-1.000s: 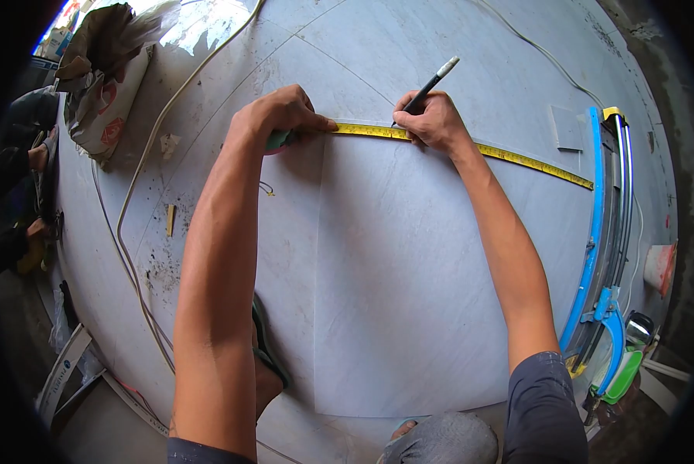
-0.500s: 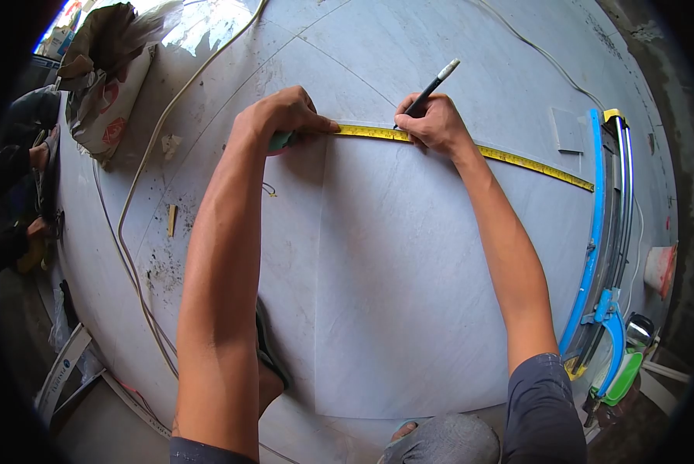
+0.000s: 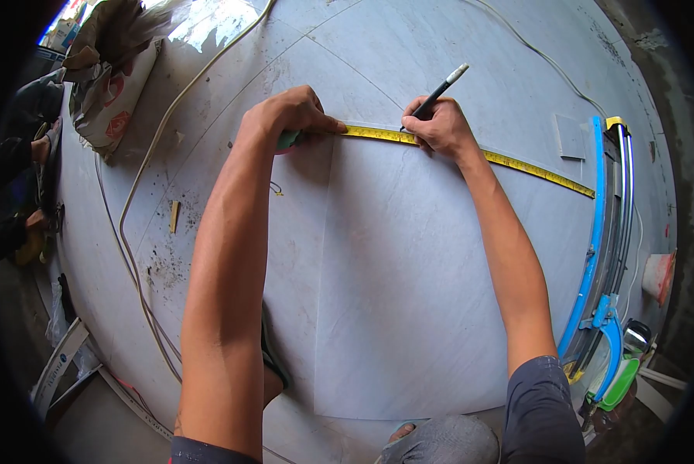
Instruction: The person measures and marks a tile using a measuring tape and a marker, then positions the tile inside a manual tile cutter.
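Observation:
A yellow tape measure (image 3: pixel 536 168) lies stretched across a large grey tile (image 3: pixel 409 309), its far end at the blue tile cutter (image 3: pixel 591 255) on the right. My left hand (image 3: pixel 297 112) is closed around its green case, mostly hidden under the palm, with the thumb at the blade. In my right hand (image 3: pixel 444 127) is a dark marker pen (image 3: pixel 440 90) with a pale upper end, held tilted. The pen's tip meets the tile close to the tape's upper edge, and the fingers rest over the blade.
Cables (image 3: pixel 157 143) run over the tiled floor at left, near a paper sack (image 3: pixel 115 108) and a small wooden piece (image 3: pixel 174 217). Another person's hand (image 3: pixel 39 151) shows at the far left. A small tile offcut (image 3: pixel 569 137) and a reddish-white bucket (image 3: pixel 658 277) are at right.
The view has shifted slightly, moving both hands and the tape a little to the right in the picture. Both grips on the tape measure and pen stay the same.

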Demonstrator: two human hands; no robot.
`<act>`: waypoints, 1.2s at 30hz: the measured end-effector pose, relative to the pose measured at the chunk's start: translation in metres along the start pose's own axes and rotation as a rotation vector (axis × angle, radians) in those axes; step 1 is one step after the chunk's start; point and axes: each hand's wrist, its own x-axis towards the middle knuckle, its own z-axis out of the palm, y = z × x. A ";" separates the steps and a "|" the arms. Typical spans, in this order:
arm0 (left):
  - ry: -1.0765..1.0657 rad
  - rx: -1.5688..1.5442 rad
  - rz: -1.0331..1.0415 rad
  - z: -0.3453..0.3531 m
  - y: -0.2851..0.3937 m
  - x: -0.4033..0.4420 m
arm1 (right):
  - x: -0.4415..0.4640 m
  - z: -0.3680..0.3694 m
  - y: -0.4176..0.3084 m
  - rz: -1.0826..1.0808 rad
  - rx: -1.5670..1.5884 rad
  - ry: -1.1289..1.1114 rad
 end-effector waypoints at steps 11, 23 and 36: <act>-0.024 -0.026 0.005 -0.002 0.002 -0.003 | 0.000 0.000 0.001 -0.010 0.022 -0.005; -0.048 -0.036 0.071 -0.007 0.004 -0.007 | 0.002 -0.016 0.009 -0.147 0.338 0.245; -0.005 -0.024 0.016 0.000 0.005 -0.001 | -0.064 -0.116 0.038 0.000 0.103 0.218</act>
